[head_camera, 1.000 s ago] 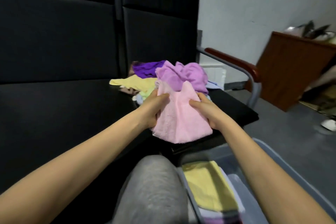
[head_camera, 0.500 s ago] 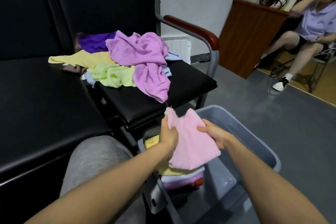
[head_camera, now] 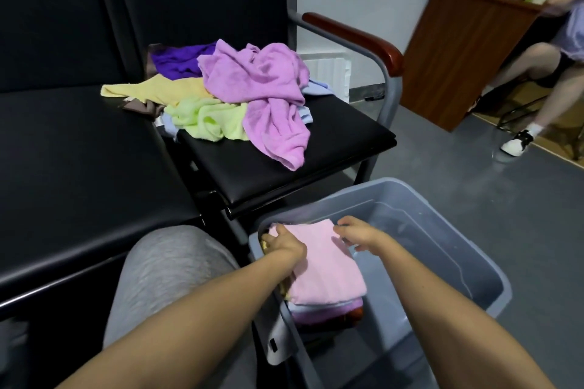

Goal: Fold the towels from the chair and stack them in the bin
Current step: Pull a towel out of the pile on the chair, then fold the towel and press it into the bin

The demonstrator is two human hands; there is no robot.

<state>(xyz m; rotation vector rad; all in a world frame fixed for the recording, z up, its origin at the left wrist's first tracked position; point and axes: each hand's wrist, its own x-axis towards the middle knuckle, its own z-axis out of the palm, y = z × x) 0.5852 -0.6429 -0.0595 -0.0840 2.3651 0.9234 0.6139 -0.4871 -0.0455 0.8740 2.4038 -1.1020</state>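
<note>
The folded pale-pink terry towel lies on the stack of folded towels at the left end of the grey plastic bin. The left hand and right hand each grip a far corner, fingers curled. It would be best to square its edges to the stack before letting go, so later towels sit level.

Dim, flat indoor light, with a wide-angle bend at the edges.

Soft light falls from above; the black chair seat carries a dull sheen along its front edge; the grey floor shows a faint pale glare; the pink towel reads evenly lit, shadow pooling beneath it inside the bin; the seated person at the far right is smeared with blur; straight lines bow toward the corners.
</note>
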